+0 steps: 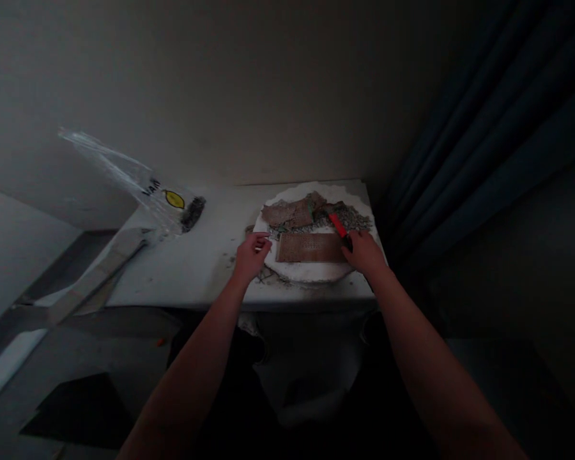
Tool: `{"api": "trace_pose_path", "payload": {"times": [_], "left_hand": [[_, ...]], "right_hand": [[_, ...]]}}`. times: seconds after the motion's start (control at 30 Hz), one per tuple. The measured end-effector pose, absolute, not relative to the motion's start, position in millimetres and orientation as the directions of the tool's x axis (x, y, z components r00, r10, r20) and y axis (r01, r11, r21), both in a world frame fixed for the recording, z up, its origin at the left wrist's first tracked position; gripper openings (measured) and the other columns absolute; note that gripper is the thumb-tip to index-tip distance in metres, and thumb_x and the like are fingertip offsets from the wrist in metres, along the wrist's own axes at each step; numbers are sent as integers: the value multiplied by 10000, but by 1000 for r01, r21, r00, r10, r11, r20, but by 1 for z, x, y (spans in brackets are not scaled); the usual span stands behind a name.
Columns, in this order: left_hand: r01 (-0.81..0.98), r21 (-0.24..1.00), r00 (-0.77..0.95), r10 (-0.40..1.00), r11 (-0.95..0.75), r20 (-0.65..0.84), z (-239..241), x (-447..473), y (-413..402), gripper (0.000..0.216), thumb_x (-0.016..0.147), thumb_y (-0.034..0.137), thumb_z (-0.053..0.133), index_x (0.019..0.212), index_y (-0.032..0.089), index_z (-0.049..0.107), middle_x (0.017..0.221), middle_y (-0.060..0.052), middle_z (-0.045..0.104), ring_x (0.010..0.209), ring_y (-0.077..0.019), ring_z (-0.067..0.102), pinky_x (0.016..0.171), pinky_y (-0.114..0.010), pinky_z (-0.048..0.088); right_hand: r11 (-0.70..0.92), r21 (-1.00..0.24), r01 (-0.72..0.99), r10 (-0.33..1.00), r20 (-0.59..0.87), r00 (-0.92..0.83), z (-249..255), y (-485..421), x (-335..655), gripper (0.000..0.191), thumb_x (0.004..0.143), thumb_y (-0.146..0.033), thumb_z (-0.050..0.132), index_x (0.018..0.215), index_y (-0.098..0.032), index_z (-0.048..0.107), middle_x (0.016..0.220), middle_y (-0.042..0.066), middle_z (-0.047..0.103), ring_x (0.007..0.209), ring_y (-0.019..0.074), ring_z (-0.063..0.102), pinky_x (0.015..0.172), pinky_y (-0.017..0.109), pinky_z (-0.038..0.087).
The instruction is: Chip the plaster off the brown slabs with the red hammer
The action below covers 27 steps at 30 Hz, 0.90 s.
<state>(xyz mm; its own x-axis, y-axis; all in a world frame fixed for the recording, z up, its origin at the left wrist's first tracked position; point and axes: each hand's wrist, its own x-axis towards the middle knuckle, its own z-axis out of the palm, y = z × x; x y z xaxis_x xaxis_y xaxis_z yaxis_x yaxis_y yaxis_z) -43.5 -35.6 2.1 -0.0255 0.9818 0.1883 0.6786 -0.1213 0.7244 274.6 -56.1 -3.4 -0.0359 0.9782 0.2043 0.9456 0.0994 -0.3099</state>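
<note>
A white, uneven-edged round slab (pixel 316 273) lies on the table. Across its near part stretches a brown rectangular textured piece (pixel 311 248). Grey gravel (pixel 357 220) and another rough brown piece (pixel 290 214) with green bits sit behind it. My right hand (pixel 364 250) is closed on a red tool with a dark end (pixel 338 225), over the right end of the near brown piece. At the slab's left rim, my left hand (pixel 253 253) has its fingers curled together; whether anything is between them I cannot make out.
A clear plastic bag (pixel 146 191) with a yellow print and dark contents lies at the left of the white table (pixel 186 271). Cardboard (pixel 98 281) leans by its left edge. A dark curtain (pixel 489 140) hangs at right. The light is dim.
</note>
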Motion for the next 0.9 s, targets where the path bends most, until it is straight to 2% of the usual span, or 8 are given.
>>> {"api": "trace_pose_path", "payload": {"times": [0.13,0.33,0.67,0.9], "left_hand": [[568,776,146,962,-273,232,-5,4,-20,267,867,335,601,1084,189,656,919,-29,707,809,-135,651,734,-248,529],[561,758,300,935,-331,186,-29,21,3,264,873,304,629,1112,199,674,897,-22,723,775,-137,656,755,-269,537],[488,823,404,911,-289,80,-25,8,10,181,873,351,647,920,180,685,815,-11,724,733,-141,654,723,-274,536],[465,844,314,941,-268,126,-26,7,8,161,893,321,631,973,186,667,879,-24,740,782,-153,680,765,-288,539]], "right_hand": [[112,-281,953,972,229,-47,-8,-47,270,262,881,-292,622,1126,-200,622,1112,168,598,1031,322,590,811,433,525],[113,-273,955,978,202,-58,-11,-38,267,267,895,-273,581,1148,-191,610,1113,174,580,1043,338,573,828,463,518],[97,-297,950,984,170,-48,-13,-36,269,262,926,-320,541,1154,-197,578,1116,173,587,1039,353,568,789,459,512],[88,-281,956,988,146,-48,-14,-37,269,302,943,-334,517,1197,-178,560,1158,173,589,1060,328,569,814,429,505]]}}
